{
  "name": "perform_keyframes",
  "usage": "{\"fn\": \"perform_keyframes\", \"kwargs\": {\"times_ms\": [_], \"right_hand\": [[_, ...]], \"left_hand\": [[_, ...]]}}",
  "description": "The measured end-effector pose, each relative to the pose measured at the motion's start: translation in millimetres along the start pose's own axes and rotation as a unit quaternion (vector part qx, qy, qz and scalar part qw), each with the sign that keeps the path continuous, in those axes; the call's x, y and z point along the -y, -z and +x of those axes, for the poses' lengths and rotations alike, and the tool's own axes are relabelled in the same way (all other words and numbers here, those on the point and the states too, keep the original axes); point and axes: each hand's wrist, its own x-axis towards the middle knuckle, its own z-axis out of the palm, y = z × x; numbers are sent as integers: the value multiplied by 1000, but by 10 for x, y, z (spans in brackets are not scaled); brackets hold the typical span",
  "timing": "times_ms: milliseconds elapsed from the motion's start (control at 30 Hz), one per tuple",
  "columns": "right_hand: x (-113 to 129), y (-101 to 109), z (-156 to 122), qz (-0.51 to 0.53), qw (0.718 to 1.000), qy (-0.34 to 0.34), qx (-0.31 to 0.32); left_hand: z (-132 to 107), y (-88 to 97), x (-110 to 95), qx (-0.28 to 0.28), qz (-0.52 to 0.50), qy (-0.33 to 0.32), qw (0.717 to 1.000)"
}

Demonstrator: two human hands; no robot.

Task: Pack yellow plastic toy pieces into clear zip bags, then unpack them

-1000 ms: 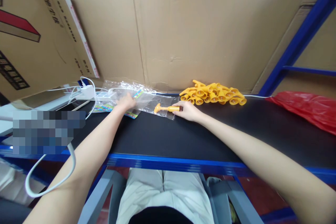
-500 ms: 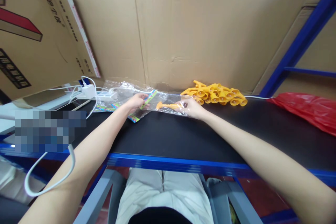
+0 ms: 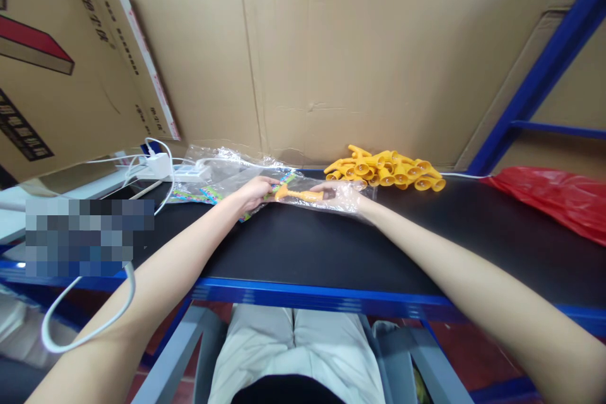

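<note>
My right hand sits inside a clear plastic bag, closed on the handle of a small yellow toy hammer. My left hand pinches the bag's printed header end, fingers closed, just left of the hammer's head. Both hands rest low over the black tabletop. A pile of several more yellow toy hammers lies just behind my right hand.
A stack of clear bags with colourful headers lies to the left, beside a white power strip and cables. A red plastic bag lies at the right. Cardboard sheets wall off the back; a blue frame edges the table.
The bag has been drawn over the hammer and my right hand. My left hand moved right from the bag stack to the bag's mouth.
</note>
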Motion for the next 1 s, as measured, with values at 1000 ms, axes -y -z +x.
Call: {"fn": "perform_keyframes", "kwargs": {"times_ms": [1000], "right_hand": [[174,104,-103,106,991,-47,64]], "left_hand": [[302,384,275,-139,479,-173,849]]}}
